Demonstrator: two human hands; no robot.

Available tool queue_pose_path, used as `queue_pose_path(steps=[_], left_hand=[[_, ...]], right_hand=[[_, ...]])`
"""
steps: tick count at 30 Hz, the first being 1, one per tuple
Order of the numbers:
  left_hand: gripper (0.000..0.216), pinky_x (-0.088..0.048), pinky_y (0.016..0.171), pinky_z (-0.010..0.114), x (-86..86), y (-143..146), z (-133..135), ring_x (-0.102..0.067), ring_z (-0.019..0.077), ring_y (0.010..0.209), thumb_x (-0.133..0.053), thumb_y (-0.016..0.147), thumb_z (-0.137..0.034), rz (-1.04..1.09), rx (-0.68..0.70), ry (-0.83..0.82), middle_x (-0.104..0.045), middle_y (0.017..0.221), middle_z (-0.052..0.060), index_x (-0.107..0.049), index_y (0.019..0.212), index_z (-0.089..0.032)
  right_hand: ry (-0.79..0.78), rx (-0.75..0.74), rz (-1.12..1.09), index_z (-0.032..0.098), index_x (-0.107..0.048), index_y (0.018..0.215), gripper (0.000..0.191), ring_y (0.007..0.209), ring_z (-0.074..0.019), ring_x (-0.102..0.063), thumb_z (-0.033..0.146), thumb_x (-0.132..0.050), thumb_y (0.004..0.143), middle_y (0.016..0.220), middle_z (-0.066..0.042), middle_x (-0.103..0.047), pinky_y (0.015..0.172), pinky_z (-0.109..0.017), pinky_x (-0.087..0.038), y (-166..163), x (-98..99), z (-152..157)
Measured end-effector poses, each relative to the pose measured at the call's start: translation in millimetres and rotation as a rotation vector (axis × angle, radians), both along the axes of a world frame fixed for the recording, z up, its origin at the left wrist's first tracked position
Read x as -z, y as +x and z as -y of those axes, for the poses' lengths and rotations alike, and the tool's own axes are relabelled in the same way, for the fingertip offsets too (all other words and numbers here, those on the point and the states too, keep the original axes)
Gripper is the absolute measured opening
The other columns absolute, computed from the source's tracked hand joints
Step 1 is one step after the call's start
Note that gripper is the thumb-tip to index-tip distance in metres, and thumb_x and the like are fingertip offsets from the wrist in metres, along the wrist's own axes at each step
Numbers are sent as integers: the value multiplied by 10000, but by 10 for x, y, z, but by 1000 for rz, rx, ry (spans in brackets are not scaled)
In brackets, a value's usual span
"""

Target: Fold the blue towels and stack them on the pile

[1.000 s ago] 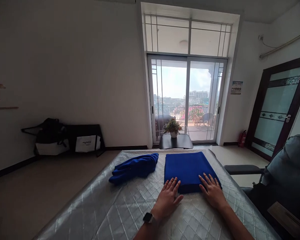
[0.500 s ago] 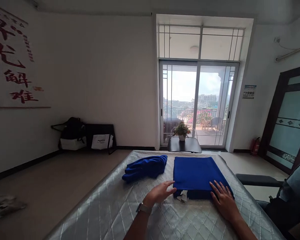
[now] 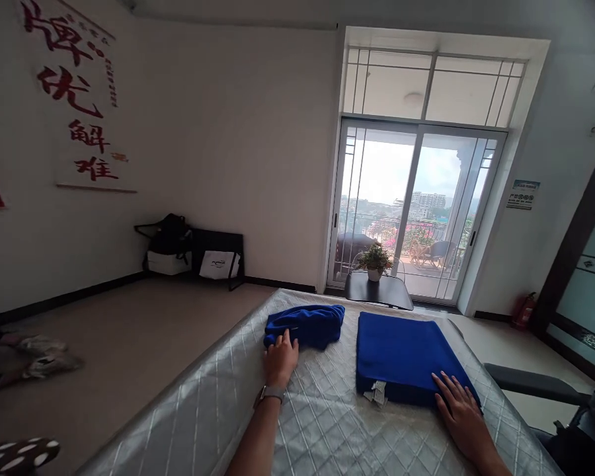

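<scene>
A crumpled blue cloth (image 3: 310, 325) lies at the left on the silver quilted table cover (image 3: 322, 410). My left hand (image 3: 280, 360), a watch on its wrist, is at the cloth's near left edge with the fingers bent over it; the fingertips are partly hidden in the folds. To the right lies a thick, flat blue rectangular piece like a cushion (image 3: 401, 354), white tags (image 3: 377, 392) hanging from its near side. My right hand (image 3: 459, 410) rests on its near right corner, fingers stretched out and slightly spread.
Beyond the far table edge stands a dark chair (image 3: 396, 292) bearing a potted plant (image 3: 374, 258). A dark armrest (image 3: 533, 383) borders the right side. Bags (image 3: 171, 244) sit by the far wall, and part of a person (image 3: 34, 357) shows at the left.
My left hand has moved left from the cushion-like piece to the crumpled cloth. My right hand stays on the near right corner. The view has turned left.
</scene>
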State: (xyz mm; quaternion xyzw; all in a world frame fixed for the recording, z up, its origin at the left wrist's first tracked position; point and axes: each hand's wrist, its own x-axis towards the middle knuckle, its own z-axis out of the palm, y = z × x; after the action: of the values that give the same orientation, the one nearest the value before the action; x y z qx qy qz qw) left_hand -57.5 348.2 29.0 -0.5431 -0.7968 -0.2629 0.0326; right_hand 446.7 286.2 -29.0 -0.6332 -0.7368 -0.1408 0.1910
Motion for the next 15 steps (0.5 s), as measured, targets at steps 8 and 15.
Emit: queue_pose_path(steps=[8,15], left_hand=[[450,-434,901,486,-24,-79,-20,-675,329,1016,-351,964,-320,-17,0,-9,-713,1163,153,-599,1328,-227],[411,-409,901,462,-34,-80,-9,-721,299,942,-352,967,-316,45,-4,-87,-774,944,155,-659,1214,-202]], right_hand=[[29,-24,0,338,-386,1513,579,1450,-278,-333,544,-285,981,1547,7,-429,1181,-551,-271,38,36,-29],[73,-26,17,350,-412,1496,560,1431,-269,-370,532,-317,976,1525,12,-461,1171,-539,-300,28,27,-30]])
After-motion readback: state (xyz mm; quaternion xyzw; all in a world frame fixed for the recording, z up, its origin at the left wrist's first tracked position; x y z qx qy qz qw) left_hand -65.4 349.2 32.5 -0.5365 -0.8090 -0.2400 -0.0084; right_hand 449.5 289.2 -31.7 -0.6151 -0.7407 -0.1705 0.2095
